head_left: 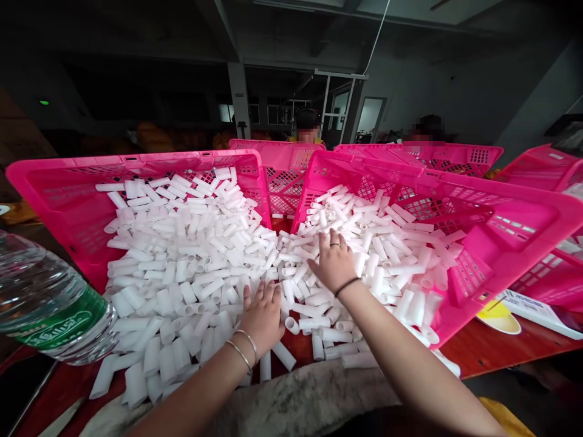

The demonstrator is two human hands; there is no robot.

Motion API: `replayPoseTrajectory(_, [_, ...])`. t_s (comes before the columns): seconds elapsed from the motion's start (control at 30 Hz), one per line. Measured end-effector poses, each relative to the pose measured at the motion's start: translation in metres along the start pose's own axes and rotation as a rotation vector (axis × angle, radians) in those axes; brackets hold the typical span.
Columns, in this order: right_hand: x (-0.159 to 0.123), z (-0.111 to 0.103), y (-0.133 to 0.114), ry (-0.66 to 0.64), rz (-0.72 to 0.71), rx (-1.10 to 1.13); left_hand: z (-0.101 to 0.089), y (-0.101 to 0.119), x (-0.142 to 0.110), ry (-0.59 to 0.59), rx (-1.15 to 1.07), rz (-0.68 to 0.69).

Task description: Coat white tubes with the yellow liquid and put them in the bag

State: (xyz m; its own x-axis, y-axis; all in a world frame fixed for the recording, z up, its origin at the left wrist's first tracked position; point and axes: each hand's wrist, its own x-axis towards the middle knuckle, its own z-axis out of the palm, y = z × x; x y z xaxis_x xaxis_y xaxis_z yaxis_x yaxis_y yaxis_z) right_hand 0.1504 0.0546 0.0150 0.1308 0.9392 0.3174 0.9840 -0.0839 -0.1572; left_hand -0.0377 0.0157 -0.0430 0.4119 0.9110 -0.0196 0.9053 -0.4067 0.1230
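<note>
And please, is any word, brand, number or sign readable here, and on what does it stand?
No text reads clearly.
Green label on the clear bottle: white lettering, too stylised to read.
White item at right: dark print, too blurred.
Distant green light: too small.

Half of this is cropped or covered lol
Water bottle [59,321] runs off the left edge, white tubes [182,243] bury much of the worktop [483,356], pink crates [136,160] mostly block the people [308,118] behind.
</note>
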Motion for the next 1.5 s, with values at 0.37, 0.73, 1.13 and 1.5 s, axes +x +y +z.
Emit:
replayPoseTrajectory(0.37, [-0.073, 0.031, -0.027, -0.396, -0.734, 0.132, -0.017, -0.008, -0.047, -0.134, -0.081, 0.43])
replayPoseTrajectory(0.73, [-0.055, 0.038, -0.067, -0.538, -0.552, -0.149, -0.008, -0.001, -0.037, -0.118, 0.242, 0.506])
replayPoseTrajectory(1.13, [-0.041, 0.038, -0.067, -0.365, -0.465, -0.091, -0.005, -0.001, -0.021, -0.083, 0.242, 0.557])
replayPoseTrajectory(1.5, [0.05, -0.029, 0.05, -0.039, 0.059, -0.134, -0.101, -0.079, 0.023, 0.16, 0.232, 0.04])
